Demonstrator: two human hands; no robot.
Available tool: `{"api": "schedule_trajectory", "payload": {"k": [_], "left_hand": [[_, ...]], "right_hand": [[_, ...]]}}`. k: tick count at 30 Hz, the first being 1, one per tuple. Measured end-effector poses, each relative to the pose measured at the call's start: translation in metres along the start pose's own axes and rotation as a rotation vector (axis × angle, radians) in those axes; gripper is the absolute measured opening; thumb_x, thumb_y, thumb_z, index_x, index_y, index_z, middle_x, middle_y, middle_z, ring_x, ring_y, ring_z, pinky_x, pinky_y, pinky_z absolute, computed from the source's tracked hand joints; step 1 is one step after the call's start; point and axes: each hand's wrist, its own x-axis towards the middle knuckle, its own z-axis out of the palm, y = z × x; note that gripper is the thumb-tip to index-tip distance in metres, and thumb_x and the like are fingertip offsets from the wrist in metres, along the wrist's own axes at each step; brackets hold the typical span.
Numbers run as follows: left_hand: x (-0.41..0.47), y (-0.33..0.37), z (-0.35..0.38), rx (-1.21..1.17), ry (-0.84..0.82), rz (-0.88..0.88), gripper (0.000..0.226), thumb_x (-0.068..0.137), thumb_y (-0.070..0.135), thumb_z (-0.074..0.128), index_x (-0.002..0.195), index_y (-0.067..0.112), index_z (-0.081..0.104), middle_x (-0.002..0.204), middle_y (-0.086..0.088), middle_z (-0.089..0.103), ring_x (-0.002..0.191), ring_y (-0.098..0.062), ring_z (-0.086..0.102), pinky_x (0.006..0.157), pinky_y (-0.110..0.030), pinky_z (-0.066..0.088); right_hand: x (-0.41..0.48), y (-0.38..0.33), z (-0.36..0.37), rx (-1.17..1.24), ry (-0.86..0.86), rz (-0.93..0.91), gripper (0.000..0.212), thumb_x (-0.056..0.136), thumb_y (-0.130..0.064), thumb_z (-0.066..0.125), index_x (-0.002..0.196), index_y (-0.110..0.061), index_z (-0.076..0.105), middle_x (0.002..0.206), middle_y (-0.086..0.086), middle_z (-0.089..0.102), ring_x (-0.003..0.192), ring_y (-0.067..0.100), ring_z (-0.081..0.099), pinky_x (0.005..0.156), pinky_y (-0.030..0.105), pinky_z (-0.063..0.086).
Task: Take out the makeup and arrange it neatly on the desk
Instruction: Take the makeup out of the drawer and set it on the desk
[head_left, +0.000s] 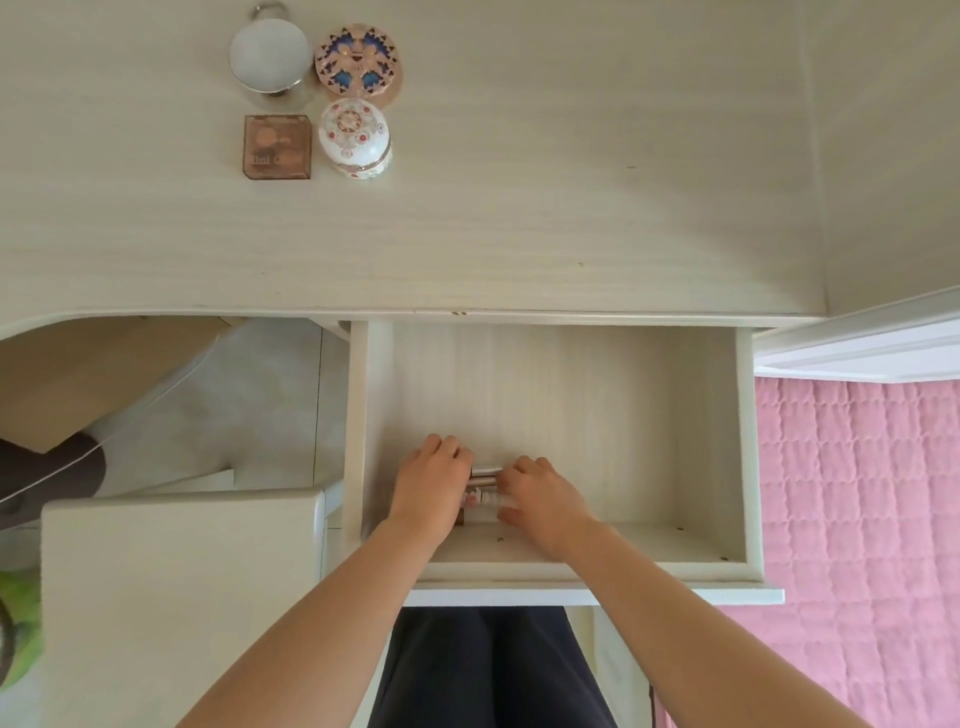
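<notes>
My arms reached into the open drawer (748, 441), left hand (434, 483) and right hand (540, 499) knuckles-up, close together. Their fingers curled over opposite ends of the makeup tubes (485, 488) lying between them.

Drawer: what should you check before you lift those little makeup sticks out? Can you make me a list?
1. Drawer pulled open far enough: ok.
2. Left hand and right hand both curled on the makeup tubes: ok.
3. Every tube caught in the grip: cannot tell, the hands cover the ends.
4. Path up past the drawer's front wall: ok, nothing shows in the way.
5. Desk has room beside the egg-shaped jar: ok.
6. White jar, patterned compact and brown palette sit in a tidy square with it: ok.
</notes>
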Motion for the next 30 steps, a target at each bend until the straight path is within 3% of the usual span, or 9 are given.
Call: {"api": "schedule_trajectory", "payload": {"k": [6,12,17,22,28,30], "left_hand": [[0.006,-0.006,0.017,-0.066,0.080,-0.077,0.018,0.079,0.012,0.070,0.096,0.018,0.066,0.099,0.001,0.060,0.096,-0.020,0.053,0.069,-0.030,0.044],[0.013,-0.012,0.018,-0.145,0.141,-0.099,0.013,0.090,0.021,0.059,0.099,0.015,0.066,0.102,-0.001,0.059,0.098,-0.021,0.051,0.070,-0.032,0.046],[0.020,-0.013,0.015,-0.065,0.142,-0.059,0.011,0.080,0.012,0.070,0.091,0.014,0.067,0.095,-0.001,0.059,0.092,-0.022,0.054,0.066,-0.033,0.045],[0.025,-0.014,0.002,-0.259,0.250,-0.073,0.008,0.090,0.014,0.061,0.095,0.008,0.058,0.091,-0.006,0.061,0.088,-0.022,0.053,0.069,-0.032,0.044],[0.025,-0.014,-0.017,-0.598,0.277,-0.167,0.011,0.094,0.012,0.055,0.104,0.010,0.051,0.101,-0.003,0.055,0.082,-0.020,0.057,0.072,-0.036,0.051],[0.024,-0.015,-0.020,-0.655,0.264,-0.187,0.015,0.095,0.011,0.052,0.110,0.012,0.054,0.105,-0.001,0.053,0.081,-0.018,0.058,0.074,-0.035,0.052]], "right_hand": [[0.012,-0.001,0.010,-0.121,0.046,-0.049,0.034,0.088,-0.028,0.062,0.117,-0.012,0.054,0.121,0.007,0.048,0.113,0.027,0.046,0.087,0.037,0.044],[0.020,0.000,0.007,-0.148,0.055,-0.072,0.030,0.088,-0.027,0.063,0.113,-0.012,0.054,0.119,0.007,0.048,0.112,0.027,0.046,0.086,0.037,0.045],[0.020,0.006,0.005,-0.065,0.117,-0.032,0.028,0.088,-0.016,0.060,0.115,-0.010,0.053,0.117,0.006,0.049,0.109,0.025,0.049,0.083,0.035,0.048],[0.018,0.013,-0.008,0.165,0.135,0.018,0.022,0.086,-0.015,0.058,0.105,-0.009,0.051,0.102,0.009,0.059,0.087,0.025,0.057,0.065,0.031,0.045],[0.014,0.011,-0.023,0.619,0.149,0.146,0.022,0.088,-0.013,0.051,0.110,-0.015,0.048,0.089,0.009,0.061,0.073,0.023,0.056,0.062,0.034,0.046],[0.014,0.012,-0.025,0.832,0.095,0.221,0.023,0.087,-0.013,0.050,0.110,-0.016,0.049,0.088,0.009,0.059,0.075,0.024,0.058,0.070,0.042,0.052]]}}
